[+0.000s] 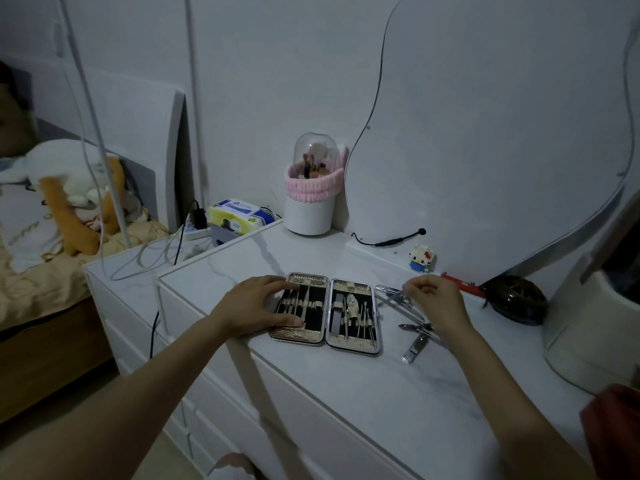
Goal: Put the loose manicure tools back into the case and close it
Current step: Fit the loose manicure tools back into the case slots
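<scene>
The manicure case (367,346) lies open and flat on the white dresser top, both halves holding metal tools under straps. My left hand (258,308) rests on the case's left half, fingers spread over its edge. To the right of the case lie loose tools: a nail clipper (414,348), a pair of nippers (414,328) and a long metal tool (389,292). My right hand (434,303) hovers over these, fingers curled downward; whether the fingertips pinch a tool I cannot tell.
A white brush holder with a pink band (311,199) stands at the back beside a wavy mirror (485,150). A small block figure (420,258), a red object (462,284) and a dark round item (517,299) sit right. Tissue box (239,213) and cables lie left.
</scene>
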